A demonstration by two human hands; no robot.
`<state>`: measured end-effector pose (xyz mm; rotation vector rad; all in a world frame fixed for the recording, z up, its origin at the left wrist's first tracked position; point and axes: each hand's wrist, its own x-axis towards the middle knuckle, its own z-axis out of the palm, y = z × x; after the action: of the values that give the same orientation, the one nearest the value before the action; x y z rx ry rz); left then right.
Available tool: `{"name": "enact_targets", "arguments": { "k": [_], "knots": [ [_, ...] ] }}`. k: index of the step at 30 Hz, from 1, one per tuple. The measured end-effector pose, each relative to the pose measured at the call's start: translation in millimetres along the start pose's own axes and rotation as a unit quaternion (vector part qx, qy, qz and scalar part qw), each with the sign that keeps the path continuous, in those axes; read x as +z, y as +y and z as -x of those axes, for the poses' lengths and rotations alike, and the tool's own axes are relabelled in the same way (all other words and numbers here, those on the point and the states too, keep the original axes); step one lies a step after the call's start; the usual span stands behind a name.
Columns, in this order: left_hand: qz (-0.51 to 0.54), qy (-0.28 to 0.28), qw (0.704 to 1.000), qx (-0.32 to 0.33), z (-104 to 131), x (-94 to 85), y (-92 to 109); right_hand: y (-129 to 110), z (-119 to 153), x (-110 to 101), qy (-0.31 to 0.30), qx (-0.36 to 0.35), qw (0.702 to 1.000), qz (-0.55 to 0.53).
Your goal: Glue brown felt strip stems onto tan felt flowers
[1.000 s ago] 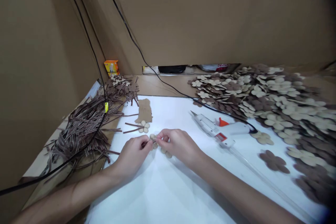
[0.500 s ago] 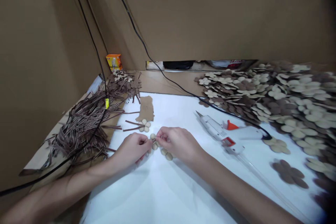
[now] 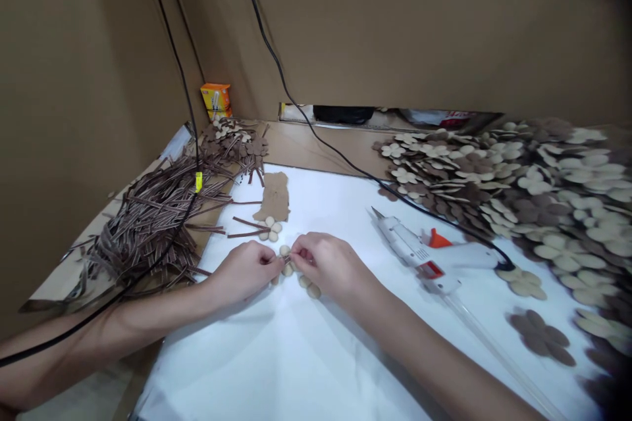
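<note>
My left hand is closed in a pinch at the middle of the white board. Facing it, my right hand pinches too, fingertips almost meeting the left ones. A thin brown strip shows between the two pinches, over a small beige felt flower that the fingers partly cover. Beige petals of another flower peek out under my right hand. Just beyond, a small beige flower lies with two brown strips on it.
A white glue gun with a clear glue stick lies at right, its black cord crossing the board. Felt flowers pile up far right. Brown strips heap at left. An orange box stands behind; a cardboard piece lies ahead.
The view has shifted slightly. Both hands stay together over the small flower, still pinching; the fingertips have moved only a little. The glue gun and piles have not moved.
</note>
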<state>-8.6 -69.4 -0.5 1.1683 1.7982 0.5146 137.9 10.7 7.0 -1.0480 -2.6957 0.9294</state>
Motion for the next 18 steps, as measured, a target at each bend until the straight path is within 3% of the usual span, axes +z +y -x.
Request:
{"name": "enact_targets", "arguments": {
  "k": [18],
  "knots": [
    [-0.04,-0.002,0.999,0.033,1.5,-0.6,1.2,-7.2,0.5,-1.4,-0.014,0.045,0.999,-0.001]
  ]
}}
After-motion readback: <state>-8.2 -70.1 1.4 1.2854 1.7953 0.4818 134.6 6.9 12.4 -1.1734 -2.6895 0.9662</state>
